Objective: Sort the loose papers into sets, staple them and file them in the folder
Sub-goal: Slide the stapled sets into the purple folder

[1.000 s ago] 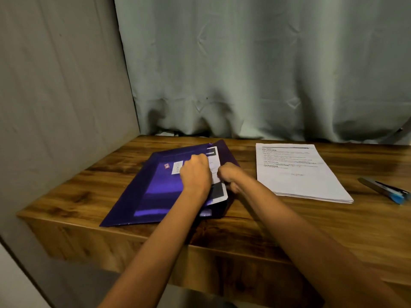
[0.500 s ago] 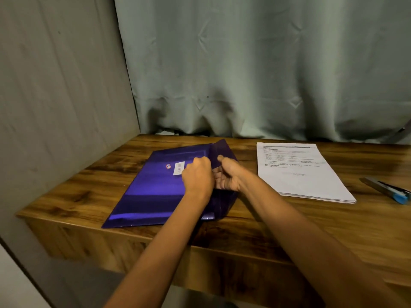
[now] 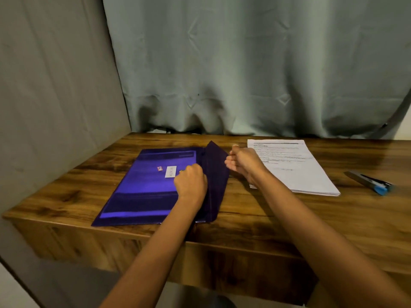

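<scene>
Folder, glossy purple with a small white label, lies flat near the front edge of the wooden table in the head view. Its dark flap stands tilted up along its right side. The left hand rests on the folder beside the flap fold, curled into a fist; what the fingers grip underneath cannot be told. The right hand, loosely curled with the thumb up, sits at the flap's outer edge; contact is unclear. A stack of printed papers lies right of the folder, with a grey-and-blue stapler farther right.
</scene>
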`<action>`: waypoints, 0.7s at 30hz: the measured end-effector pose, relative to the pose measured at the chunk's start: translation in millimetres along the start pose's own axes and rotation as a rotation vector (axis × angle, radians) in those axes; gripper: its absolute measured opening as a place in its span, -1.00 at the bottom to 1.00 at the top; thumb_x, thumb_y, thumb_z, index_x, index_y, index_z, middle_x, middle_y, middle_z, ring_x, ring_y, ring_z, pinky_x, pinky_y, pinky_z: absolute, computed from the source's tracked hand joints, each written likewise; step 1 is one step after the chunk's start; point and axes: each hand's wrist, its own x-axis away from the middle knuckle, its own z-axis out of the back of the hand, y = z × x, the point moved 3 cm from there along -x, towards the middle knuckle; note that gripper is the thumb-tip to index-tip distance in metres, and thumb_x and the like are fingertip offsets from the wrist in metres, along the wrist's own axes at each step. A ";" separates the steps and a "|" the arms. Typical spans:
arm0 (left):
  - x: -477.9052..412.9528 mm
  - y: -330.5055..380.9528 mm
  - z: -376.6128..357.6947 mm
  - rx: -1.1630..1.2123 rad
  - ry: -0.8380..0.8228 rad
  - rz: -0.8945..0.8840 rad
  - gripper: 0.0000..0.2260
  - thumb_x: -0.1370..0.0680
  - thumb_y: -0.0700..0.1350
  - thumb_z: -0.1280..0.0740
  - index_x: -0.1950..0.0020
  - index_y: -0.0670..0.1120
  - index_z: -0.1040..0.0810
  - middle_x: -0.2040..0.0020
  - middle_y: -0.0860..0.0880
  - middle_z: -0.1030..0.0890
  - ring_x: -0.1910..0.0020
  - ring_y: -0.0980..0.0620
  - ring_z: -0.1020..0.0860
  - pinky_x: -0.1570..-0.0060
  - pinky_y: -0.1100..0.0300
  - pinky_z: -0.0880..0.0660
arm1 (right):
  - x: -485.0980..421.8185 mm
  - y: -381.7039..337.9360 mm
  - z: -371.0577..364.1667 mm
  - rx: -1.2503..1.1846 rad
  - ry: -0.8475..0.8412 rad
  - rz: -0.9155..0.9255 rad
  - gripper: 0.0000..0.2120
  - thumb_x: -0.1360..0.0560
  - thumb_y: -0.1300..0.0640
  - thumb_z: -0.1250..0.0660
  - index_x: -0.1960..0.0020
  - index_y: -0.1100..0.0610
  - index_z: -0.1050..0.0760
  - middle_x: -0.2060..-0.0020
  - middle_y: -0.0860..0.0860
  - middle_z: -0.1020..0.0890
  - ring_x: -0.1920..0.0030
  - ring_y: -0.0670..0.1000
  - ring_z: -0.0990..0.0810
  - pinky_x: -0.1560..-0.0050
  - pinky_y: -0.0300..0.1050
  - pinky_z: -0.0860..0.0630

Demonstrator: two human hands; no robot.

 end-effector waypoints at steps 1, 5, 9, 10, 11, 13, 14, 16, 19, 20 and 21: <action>-0.1 2.8 1.7 0.025 0.015 -0.013 -0.76 -0.63 -0.08 -0.15 -0.15 -0.19 -0.49 -0.07 -0.14 -0.58 -0.08 -0.14 -0.57 0.17 0.09 -0.45 | -1.0 -4.0 12.0 0.084 0.055 0.078 -0.79 -0.61 0.09 -0.20 0.12 0.19 -0.48 0.06 0.21 -0.60 0.18 0.04 -0.61 0.02 -0.05 -0.59; -0.6 21.0 8.6 0.191 0.040 -0.080 -0.76 -0.64 -0.06 -0.15 -0.16 -0.19 -0.48 -0.10 -0.19 -0.57 -0.15 -0.20 -0.52 0.04 -0.03 -0.46 | -5.2 -16.7 66.3 0.587 0.302 0.303 -0.90 -0.53 0.18 -0.30 0.08 0.17 -0.58 0.04 0.11 -0.63 -0.04 0.09 -0.59 -0.04 -0.11 -0.51; -3.4 34.5 3.4 0.278 0.051 -0.131 -0.81 -0.61 -0.25 -0.13 -0.14 -0.19 -0.49 -0.06 -0.20 -0.58 -0.07 -0.22 -0.53 0.15 -0.01 -0.42 | -12.7 -16.7 119.7 0.889 0.490 0.245 -0.73 -0.53 0.12 -0.31 -0.13 0.28 -0.52 -0.11 0.21 -0.58 -0.14 0.20 -0.53 -0.11 -0.02 -0.49; -3.7 36.8 0.9 0.302 0.042 -0.136 -0.80 -0.60 -0.28 -0.12 -0.14 -0.19 -0.49 -0.06 -0.21 -0.57 -0.05 -0.23 -0.53 0.18 0.00 -0.38 | -13.9 -15.4 132.0 0.948 0.529 0.194 -0.68 -0.54 0.07 -0.30 -0.17 0.28 -0.50 -0.16 0.23 -0.55 -0.19 0.24 -0.48 -0.18 0.05 -0.47; -4.2 38.4 -1.5 0.342 0.036 -0.136 -0.79 -0.60 -0.29 -0.11 -0.14 -0.20 -0.48 -0.05 -0.22 -0.57 -0.04 -0.25 -0.53 0.20 0.01 -0.36 | -14.7 -14.4 143.8 1.002 0.558 0.140 -0.64 -0.54 0.04 -0.29 -0.21 0.27 -0.47 -0.21 0.23 -0.51 -0.24 0.26 -0.43 -0.22 0.07 -0.41; -4.8 40.2 -5.4 0.459 0.042 -0.138 -0.79 -0.62 -0.24 -0.09 -0.16 -0.21 -0.46 -0.03 -0.24 -0.58 0.01 -0.26 -0.55 0.19 0.00 -0.40 | -16.1 -11.9 164.3 1.078 0.585 0.044 -0.57 -0.54 -0.01 -0.28 -0.28 0.26 -0.43 -0.29 0.24 -0.45 -0.30 0.27 -0.35 -0.25 0.05 -0.32; -5.0 40.4 -7.2 0.527 0.050 -0.152 -0.78 -0.64 -0.20 -0.08 -0.20 -0.21 -0.45 -0.02 -0.24 -0.59 0.02 -0.25 -0.55 0.16 -0.01 -0.45 | -15.7 -10.7 172.4 1.099 0.585 0.001 -0.54 -0.54 -0.04 -0.28 -0.30 0.25 -0.42 -0.31 0.24 -0.43 -0.31 0.27 -0.33 -0.25 0.04 -0.31; -4.5 40.9 -10.1 0.660 0.045 -0.187 -0.71 -0.66 -0.11 -0.07 -0.29 -0.19 -0.43 -0.06 -0.24 -0.60 -0.02 -0.22 -0.56 0.06 0.00 -0.49 | -15.6 -7.5 183.5 1.116 0.568 -0.073 -0.48 -0.52 -0.10 -0.29 -0.32 0.24 -0.39 -0.33 0.24 -0.40 -0.32 0.26 -0.31 -0.25 0.06 -0.31; -4.4 45.8 -14.4 0.736 -0.079 -0.235 -0.61 -0.67 0.00 -0.05 -0.43 -0.15 -0.34 -0.27 -0.21 -0.53 -0.26 -0.19 -0.46 -0.19 0.06 -0.39 | -16.6 -0.4 190.0 1.121 0.534 -0.119 -0.46 -0.51 -0.13 -0.30 -0.31 0.23 -0.40 -0.31 0.22 -0.42 -0.30 0.25 -0.33 -0.23 0.06 -0.33; -4.5 48.4 -16.7 0.725 -0.146 -0.258 -0.57 -0.66 0.04 -0.04 -0.48 -0.13 -0.29 -0.37 -0.20 -0.44 -0.38 -0.19 -0.36 -0.33 0.01 -0.30 | -16.6 0.9 190.2 1.126 0.534 -0.122 -0.46 -0.50 -0.13 -0.31 -0.31 0.23 -0.40 -0.32 0.23 -0.42 -0.30 0.25 -0.32 -0.25 0.06 -0.32; -4.4 50.7 -20.0 0.699 -0.214 -0.283 -0.53 -0.66 0.08 -0.03 -0.51 -0.10 -0.24 -0.46 -0.16 -0.34 -0.47 -0.17 -0.23 -0.43 -0.05 -0.16 | -16.1 1.6 190.3 1.129 0.538 -0.124 -0.46 -0.50 -0.13 -0.33 -0.31 0.22 -0.39 -0.32 0.23 -0.41 -0.31 0.25 -0.32 -0.27 0.07 -0.31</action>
